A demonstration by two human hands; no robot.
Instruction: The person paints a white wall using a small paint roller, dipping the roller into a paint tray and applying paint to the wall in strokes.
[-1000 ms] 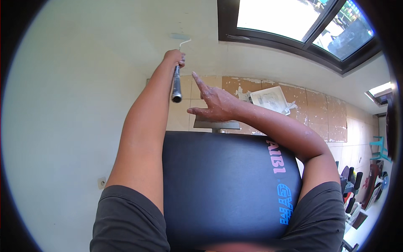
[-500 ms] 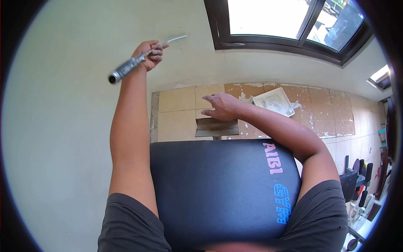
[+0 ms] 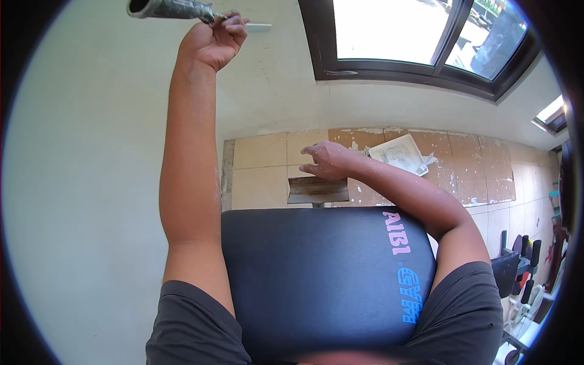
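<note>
My left hand [image 3: 214, 44] is raised at arm's length beside the pale wall [image 3: 91, 158]. Its fingers are closed round a grey-handled scraper [image 3: 176, 8] with a hollow butt end. A thin pale edge of the tool shows beyond my fingers, close to the wall; whether it touches cannot be told. My right hand [image 3: 328, 160] is held out in front of me with thumb and fingers apart, holding nothing, and both hands carry whitish smears. Just below it is a worn, curved metal plate [image 3: 317, 191] on a short post; contact with it is unclear.
A black padded board [image 3: 316, 274] with pink and blue lettering lies between my arms. A white tray [image 3: 398, 153] with pale residue sits on spattered brown sheeting [image 3: 465, 158] over floor tiles. A dark-framed window [image 3: 420, 68] is ahead; gym equipment [image 3: 517, 267] stands at right.
My left hand has gone up and farther away along the wall, carrying the scraper to the top edge of the view. My right hand keeps nearly the same place, its fingers slightly more bent.
</note>
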